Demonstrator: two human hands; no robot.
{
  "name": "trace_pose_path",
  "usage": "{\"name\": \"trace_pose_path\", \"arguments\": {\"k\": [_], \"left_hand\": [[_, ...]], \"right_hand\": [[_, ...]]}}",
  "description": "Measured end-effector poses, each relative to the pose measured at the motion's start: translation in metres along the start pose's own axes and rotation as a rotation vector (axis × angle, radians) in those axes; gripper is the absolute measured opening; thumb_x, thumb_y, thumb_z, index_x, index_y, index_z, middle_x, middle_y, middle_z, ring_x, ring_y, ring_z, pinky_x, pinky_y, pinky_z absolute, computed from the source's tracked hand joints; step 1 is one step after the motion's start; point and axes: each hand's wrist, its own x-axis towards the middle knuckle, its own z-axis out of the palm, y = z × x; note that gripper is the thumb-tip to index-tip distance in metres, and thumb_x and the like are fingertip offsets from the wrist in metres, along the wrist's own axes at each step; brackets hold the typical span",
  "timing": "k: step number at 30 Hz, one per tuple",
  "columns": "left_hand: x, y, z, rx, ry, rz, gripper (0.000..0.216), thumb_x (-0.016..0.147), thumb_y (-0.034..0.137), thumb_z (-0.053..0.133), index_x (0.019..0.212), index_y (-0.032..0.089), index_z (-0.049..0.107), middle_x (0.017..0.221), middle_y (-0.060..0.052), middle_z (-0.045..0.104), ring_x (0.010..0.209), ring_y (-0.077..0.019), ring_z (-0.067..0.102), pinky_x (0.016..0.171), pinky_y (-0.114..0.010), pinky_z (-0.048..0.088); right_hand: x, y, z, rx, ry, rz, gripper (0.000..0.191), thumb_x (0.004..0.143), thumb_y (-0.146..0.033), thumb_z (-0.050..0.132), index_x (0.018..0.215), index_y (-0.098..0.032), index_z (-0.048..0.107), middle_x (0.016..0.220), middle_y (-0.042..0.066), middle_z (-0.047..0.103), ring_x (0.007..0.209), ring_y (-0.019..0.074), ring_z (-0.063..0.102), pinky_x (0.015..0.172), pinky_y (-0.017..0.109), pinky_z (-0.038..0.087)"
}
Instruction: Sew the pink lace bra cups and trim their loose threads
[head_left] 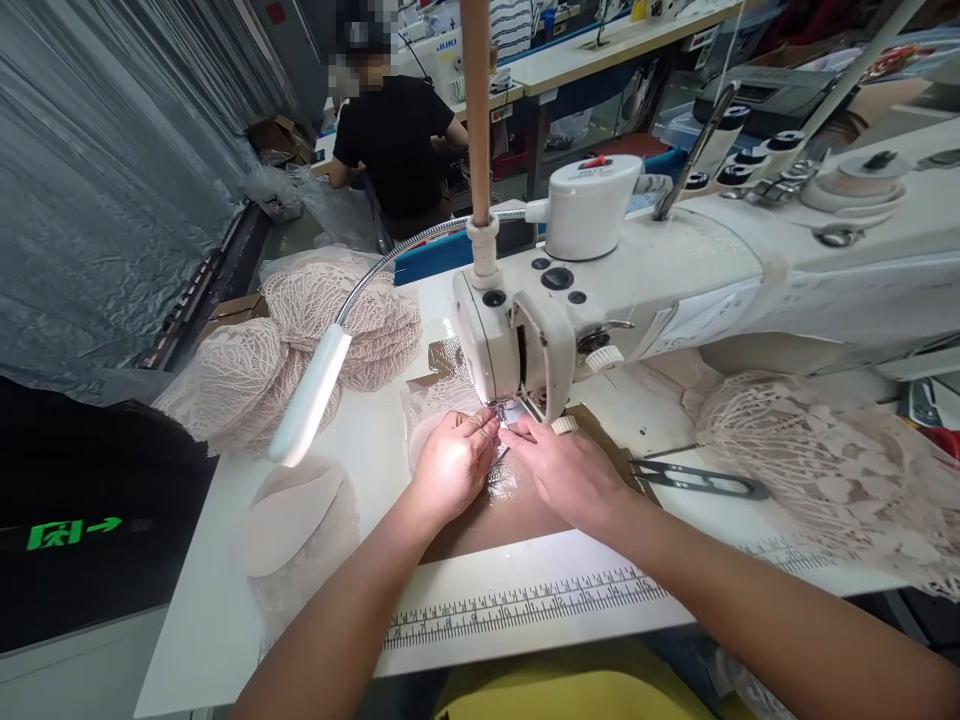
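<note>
A white sewing machine [491, 335] stands in front of me, and both hands meet at its lit presser foot [504, 410]. Pale pink lace fabric [431, 405] lies left of the foot, partly covered by my hand. My left hand [456, 462] is closed, its curled fingertips pinching the fabric's edge beside the needle. From the other side my right hand [570, 470] presses thumb and fingers together on the fabric there; the fingertips hide most of it. Under both hands is a brown sheet [480, 532] with shiny clear tape on it.
Stacked lace pieces [337, 320] lie at left, beyond a bendable lamp [311, 395]. Pale rounded pieces [296, 530] sit nearer me. Thread snips [705, 480] and more lace [795, 460] are at right. A printed ruler [517, 603] lines the front edge. Another person [394, 145] sits beyond.
</note>
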Motion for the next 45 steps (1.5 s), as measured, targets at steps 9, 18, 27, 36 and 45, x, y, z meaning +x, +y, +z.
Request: {"name": "trace_pose_path", "arguments": {"k": [9, 18, 27, 36, 45], "left_hand": [[0.002, 0.000, 0.000, 0.036, -0.012, -0.106, 0.032, 0.094, 0.023, 0.035, 0.104, 0.016, 0.065, 0.111, -0.012, 0.063, 0.088, -0.0216, 0.054, 0.079, -0.036, 0.044], [-0.005, -0.007, 0.002, 0.149, 0.043, -0.241, 0.039, 0.086, 0.021, 0.045, 0.122, 0.026, 0.057, 0.133, -0.008, 0.052, 0.126, -0.0343, 0.037, 0.101, -0.057, 0.028], [-0.044, 0.003, -0.035, -0.334, -0.219, 0.018, 0.041, 0.070, 0.008, 0.053, 0.102, 0.027, 0.070, 0.126, -0.001, 0.060, 0.129, -0.0275, 0.041, 0.108, -0.051, 0.030], [-0.030, -0.005, -0.041, -0.458, 0.033, -0.376, 0.036, 0.077, 0.022, 0.055, 0.113, 0.017, 0.061, 0.103, -0.009, 0.064, 0.086, -0.0197, 0.060, 0.073, -0.030, 0.049], [-0.006, -0.013, -0.045, -0.788, -0.346, -0.345, 0.028, 0.063, 0.031, 0.067, 0.059, 0.017, 0.044, 0.063, 0.002, 0.052, 0.053, -0.0086, 0.044, 0.048, -0.020, 0.034]], "right_hand": [[-0.002, 0.002, 0.005, 0.005, 0.024, 0.011, 0.042, 0.080, -0.004, 0.041, 0.113, -0.020, 0.063, 0.095, 0.008, 0.063, 0.065, 0.0150, 0.049, 0.053, 0.029, 0.030], [-0.006, 0.004, 0.014, 0.029, 0.116, -0.019, 0.044, 0.081, -0.004, 0.040, 0.117, -0.019, 0.062, 0.098, 0.008, 0.063, 0.074, 0.0170, 0.053, 0.062, 0.029, 0.038], [-0.015, 0.012, 0.009, 0.398, 0.237, -0.177, 0.038, 0.084, -0.005, 0.038, 0.107, -0.016, 0.066, 0.098, 0.007, 0.067, 0.086, 0.0167, 0.060, 0.075, 0.028, 0.047], [-0.019, 0.009, 0.002, 0.283, 0.108, -0.326, 0.027, 0.083, -0.012, 0.048, 0.098, -0.019, 0.069, 0.081, 0.005, 0.061, 0.077, 0.0178, 0.051, 0.067, 0.029, 0.039], [-0.018, 0.012, 0.001, 0.320, 0.057, -0.285, 0.023, 0.088, -0.018, 0.046, 0.090, -0.019, 0.069, 0.080, 0.005, 0.057, 0.078, 0.0170, 0.050, 0.071, 0.029, 0.038]]}}
